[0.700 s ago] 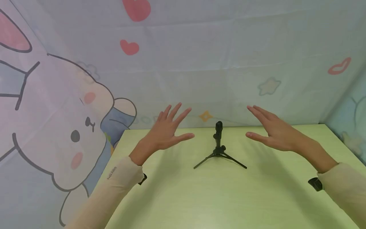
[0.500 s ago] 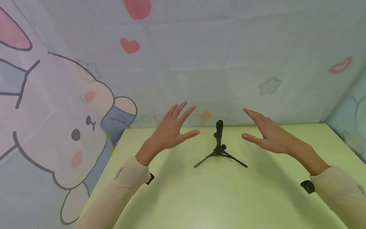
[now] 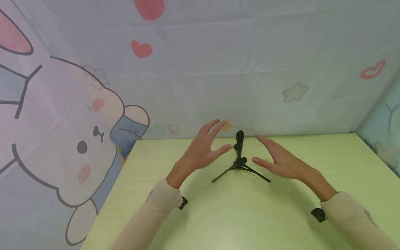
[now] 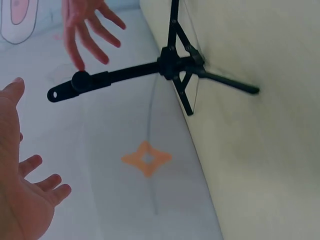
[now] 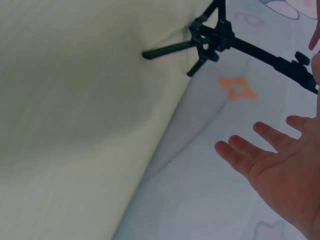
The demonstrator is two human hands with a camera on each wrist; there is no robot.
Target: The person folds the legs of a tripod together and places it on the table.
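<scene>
A small black tripod (image 3: 239,161) stands upright on the table with its thin legs spread. My left hand (image 3: 201,151) is raised on its left side, fingers apart and loosely bent, the thumb tip close to the upper post in the head view. On the other side my right hand (image 3: 282,161) is held up with fingers extended and the thumb apart. Both hold nothing. From the left wrist, the tripod (image 4: 170,65) shows its knob and the hole at the post's end. The right wrist view shows my right palm (image 5: 285,170) beside the tripod post.
The pale green table (image 3: 237,215) runs back to a light cloth backdrop (image 3: 200,80) printed with hearts, a star and a large rabbit (image 3: 72,139). Another cloth panel (image 3: 384,135) closes off the right side. A dark strap piece sits at each sleeve cuff.
Both hands have moved inward and somewhat lower, closing in on the tripod from either side. The tripod stays where it was.
</scene>
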